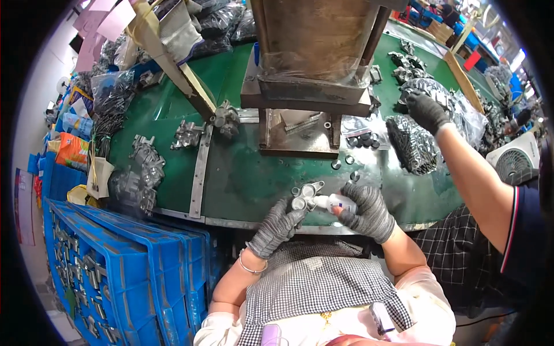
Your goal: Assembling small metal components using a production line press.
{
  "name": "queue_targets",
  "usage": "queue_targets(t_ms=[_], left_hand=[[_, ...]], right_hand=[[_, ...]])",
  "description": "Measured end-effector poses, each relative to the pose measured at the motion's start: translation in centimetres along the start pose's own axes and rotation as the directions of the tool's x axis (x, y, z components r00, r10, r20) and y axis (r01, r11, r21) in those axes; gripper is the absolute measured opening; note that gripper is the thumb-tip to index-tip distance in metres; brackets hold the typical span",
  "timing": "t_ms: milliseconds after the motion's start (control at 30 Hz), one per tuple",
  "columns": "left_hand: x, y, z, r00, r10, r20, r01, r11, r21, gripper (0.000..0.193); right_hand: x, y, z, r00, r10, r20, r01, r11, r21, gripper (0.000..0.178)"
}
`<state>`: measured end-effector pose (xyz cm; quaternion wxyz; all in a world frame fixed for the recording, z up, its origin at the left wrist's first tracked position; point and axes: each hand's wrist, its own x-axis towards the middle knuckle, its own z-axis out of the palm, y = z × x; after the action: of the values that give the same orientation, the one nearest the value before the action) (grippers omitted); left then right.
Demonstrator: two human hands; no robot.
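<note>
In a grey knit glove, my left hand is closed around a small silver metal casting with round openings, held just above the near edge of the green table. My right hand, gloved alike, grips a small white squeeze bottle. The bottle lies tilted sideways, its nozzle pointing left at the casting; whether the tip touches it I cannot tell. A few small round caps lie on the table beyond my right hand.
A heavy metal press stands ahead. Castings are piled at the left, above blue crates of metal parts. On the right, a co-worker's gloved hand reaches over bagged parts. A white fan stands beyond.
</note>
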<state>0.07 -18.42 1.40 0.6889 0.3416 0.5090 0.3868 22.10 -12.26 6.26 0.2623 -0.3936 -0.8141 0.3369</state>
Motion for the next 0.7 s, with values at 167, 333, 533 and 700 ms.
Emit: queue_targets(t_ms=[167, 333, 533, 700], left_hand=[[-0.2, -0.1, -0.2, 1.0, 0.028, -0.007, -0.028, 1.0, 0.007, 0.048], [-0.2, 0.2, 0.0, 0.997, 0.078, 0.008, -0.078, 0.997, 0.011, 0.055], [-0.1, -0.1, -0.1, 1.0, 0.017, 0.007, -0.017, 0.999, -0.048, 0.057], [-0.1, -0.8, -1.2, 0.999, -0.018, -0.028, 0.015, 0.996, -0.093, 0.05]], right_hand=[[0.4, -0.6, 0.4, 0.998, -0.034, 0.05, 0.035, 0.999, -0.027, 0.031], [0.5, -0.4, 0.3, 0.999, -0.038, 0.028, 0.037, 0.999, 0.024, 0.03], [0.6, 0.4, 0.8, 0.996, 0.035, -0.077, -0.032, 0.998, 0.049, 0.031], [0.5, 1.7, 1.7, 0.972, 0.053, -0.23, -0.006, 0.98, 0.2, 0.034]])
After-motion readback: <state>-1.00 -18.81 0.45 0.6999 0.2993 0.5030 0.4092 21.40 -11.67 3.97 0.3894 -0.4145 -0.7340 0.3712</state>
